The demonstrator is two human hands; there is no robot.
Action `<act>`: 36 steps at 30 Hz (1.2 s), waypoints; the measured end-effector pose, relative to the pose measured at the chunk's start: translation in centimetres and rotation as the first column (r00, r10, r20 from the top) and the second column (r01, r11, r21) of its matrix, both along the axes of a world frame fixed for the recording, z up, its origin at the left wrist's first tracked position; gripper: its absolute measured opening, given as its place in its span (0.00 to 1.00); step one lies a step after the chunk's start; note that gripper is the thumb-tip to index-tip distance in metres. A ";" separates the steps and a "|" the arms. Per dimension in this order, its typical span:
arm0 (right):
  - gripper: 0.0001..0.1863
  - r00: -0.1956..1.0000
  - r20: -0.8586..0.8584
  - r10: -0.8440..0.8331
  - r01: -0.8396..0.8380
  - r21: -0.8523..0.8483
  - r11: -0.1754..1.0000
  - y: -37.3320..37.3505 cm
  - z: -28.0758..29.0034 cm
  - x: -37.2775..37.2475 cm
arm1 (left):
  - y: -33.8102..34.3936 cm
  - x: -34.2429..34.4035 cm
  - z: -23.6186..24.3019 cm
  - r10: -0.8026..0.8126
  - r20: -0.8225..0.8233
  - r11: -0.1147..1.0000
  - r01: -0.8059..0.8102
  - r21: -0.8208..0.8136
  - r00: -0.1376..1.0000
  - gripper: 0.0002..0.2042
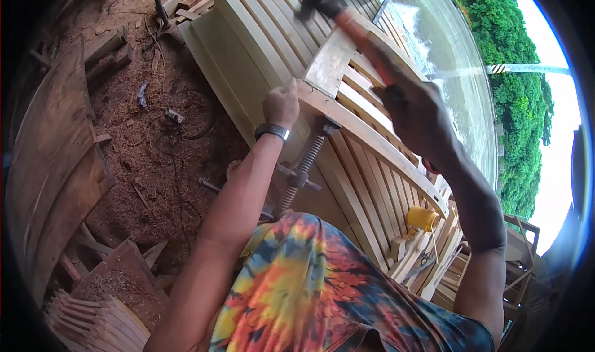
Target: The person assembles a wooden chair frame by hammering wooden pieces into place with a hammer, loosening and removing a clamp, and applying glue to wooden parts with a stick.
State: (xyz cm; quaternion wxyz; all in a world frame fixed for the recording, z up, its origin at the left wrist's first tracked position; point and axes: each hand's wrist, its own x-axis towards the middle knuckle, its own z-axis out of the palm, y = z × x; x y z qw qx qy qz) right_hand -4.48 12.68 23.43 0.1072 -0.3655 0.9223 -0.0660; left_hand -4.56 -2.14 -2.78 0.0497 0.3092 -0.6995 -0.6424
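The hammer is showing blurred, with a dark metal head and an orange-red handle, raised high above the slatted wooden frame. Its head is pointing left and its handle is running down to the right. The pale wooden block, flat and roughly square, is resting tilted on the frame's cross rail, beneath the hammer head.

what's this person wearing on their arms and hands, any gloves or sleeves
No gloves: both the left hand and the right hand are bare. A dark wristwatch with a light-edged band circles the left wrist. Both forearms are uncovered; the multicoloured tie-dye shirt has short sleeves that end near the shoulders.
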 end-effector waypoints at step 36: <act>0.37 0.980 0.121 -0.155 0.143 0.102 0.984 2.9 -3.6 2.4 | 0.2 -0.4 -0.5 -0.017 0.026 0.999 0.019 -0.050 1.000 0.31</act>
